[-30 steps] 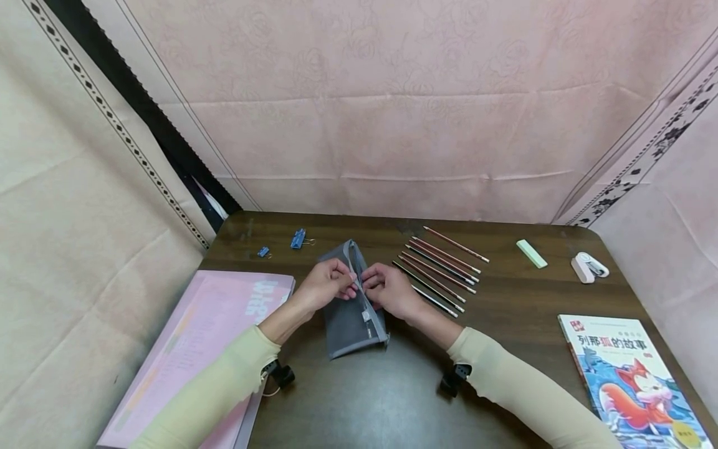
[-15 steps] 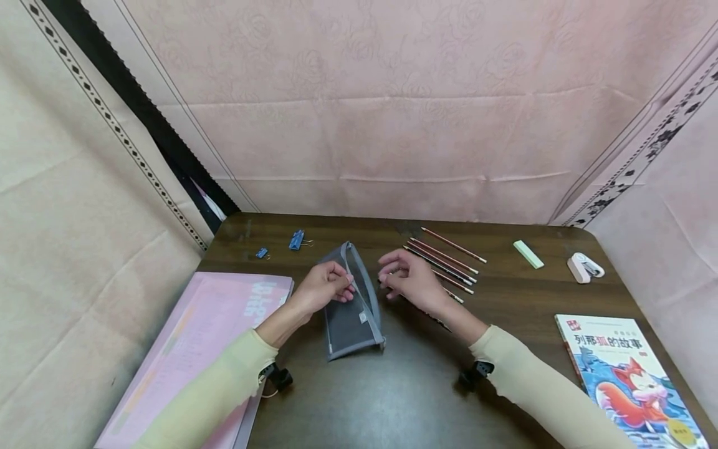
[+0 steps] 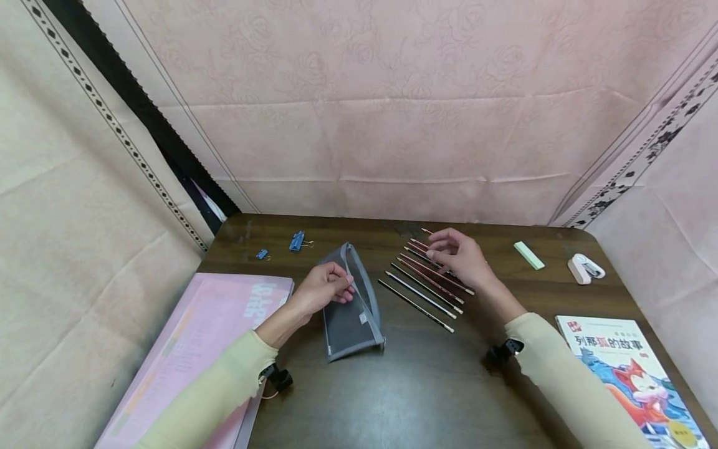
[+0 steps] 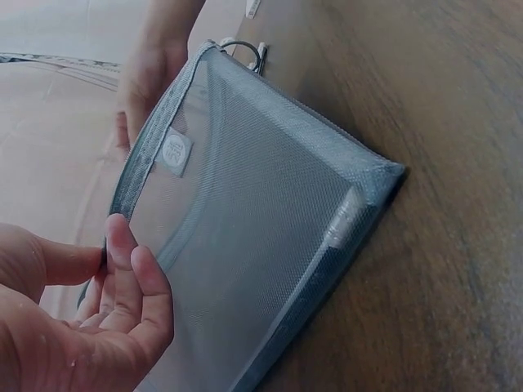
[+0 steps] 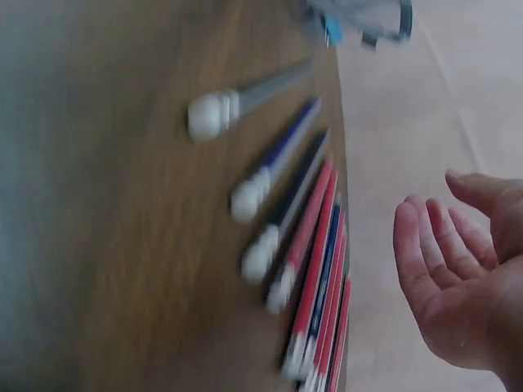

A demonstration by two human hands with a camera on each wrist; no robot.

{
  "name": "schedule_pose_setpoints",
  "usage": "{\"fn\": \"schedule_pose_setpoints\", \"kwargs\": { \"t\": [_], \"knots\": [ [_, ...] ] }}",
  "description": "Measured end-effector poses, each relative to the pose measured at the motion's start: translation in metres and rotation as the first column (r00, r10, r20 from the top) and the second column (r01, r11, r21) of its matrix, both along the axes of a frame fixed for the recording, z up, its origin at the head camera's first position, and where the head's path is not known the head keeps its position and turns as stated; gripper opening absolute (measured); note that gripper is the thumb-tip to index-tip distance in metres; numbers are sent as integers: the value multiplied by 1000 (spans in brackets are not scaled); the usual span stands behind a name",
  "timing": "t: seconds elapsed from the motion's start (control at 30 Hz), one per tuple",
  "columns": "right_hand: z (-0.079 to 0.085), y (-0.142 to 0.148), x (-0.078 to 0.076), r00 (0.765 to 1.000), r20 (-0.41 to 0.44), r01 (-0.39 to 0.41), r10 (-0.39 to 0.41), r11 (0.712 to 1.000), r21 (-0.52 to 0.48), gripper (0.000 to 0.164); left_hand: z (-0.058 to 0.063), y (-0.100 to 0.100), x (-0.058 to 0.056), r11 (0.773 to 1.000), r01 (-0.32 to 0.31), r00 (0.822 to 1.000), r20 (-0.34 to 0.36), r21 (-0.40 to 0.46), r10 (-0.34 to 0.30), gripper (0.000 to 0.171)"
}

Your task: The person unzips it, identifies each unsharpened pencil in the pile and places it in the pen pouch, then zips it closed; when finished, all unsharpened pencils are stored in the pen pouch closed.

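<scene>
A grey mesh zip pouch lies on the dark wooden table, its upper side gaping. My left hand pinches the pouch's edge between thumb and fingers, seen closely in the left wrist view. Through the mesh there, a pencil with a white end shows along the lower edge. Several pencils with white ends lie in a slanting row right of the pouch. Above the far pencils hovers my right hand, fingers loosely bent and holding nothing; it hides parts of some pencils. In the right wrist view the palm is bare.
Two blue binder clips lie at the back left. A large pink book or folder covers the left front. To the right are a pale green bar, a white stapler and a picture book. Curtains stand behind the table.
My right hand has let go of the pouch and moved right, over the pencils, uncovering the nearer ones. The pouch's mouth gapes wider. My left hand stays on its edge.
</scene>
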State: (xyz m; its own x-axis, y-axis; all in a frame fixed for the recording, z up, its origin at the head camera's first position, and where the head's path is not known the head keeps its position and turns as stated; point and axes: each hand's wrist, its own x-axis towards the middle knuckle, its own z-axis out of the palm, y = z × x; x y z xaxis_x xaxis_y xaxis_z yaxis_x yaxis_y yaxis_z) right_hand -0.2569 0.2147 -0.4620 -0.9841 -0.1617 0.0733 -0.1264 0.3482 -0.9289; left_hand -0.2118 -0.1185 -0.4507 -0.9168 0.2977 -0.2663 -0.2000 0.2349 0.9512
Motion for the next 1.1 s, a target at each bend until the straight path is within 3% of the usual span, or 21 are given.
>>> {"fn": "schedule_pose_setpoints", "kwargs": {
  "t": [0.17,0.27,0.43,0.6,0.77,1.1],
  "knots": [
    [-10,21,-14,999,-35,1,3,995,97,34,0,0,0,1000,7,1000,0,-6,-7,19],
    [-16,30,-21,996,-84,24,-4,973,229,33,-1,-1,0,1000,13,1000,2,-5,-13,20],
    [-23,37,-27,982,-188,64,25,890,451,28,-2,-2,-1,1000,11,1000,10,-14,-11,21],
    [-24,36,-28,976,-190,27,104,811,585,22,-1,-2,1,1000,1,1000,7,-9,-1,19],
    [-24,35,-27,974,-182,14,138,759,651,21,0,-2,1,1000,0,1000,5,-9,0,18],
    [-26,33,-24,964,-209,29,164,717,697,21,0,-2,1,1000,5,1000,18,-15,-5,17]
  ]
}}
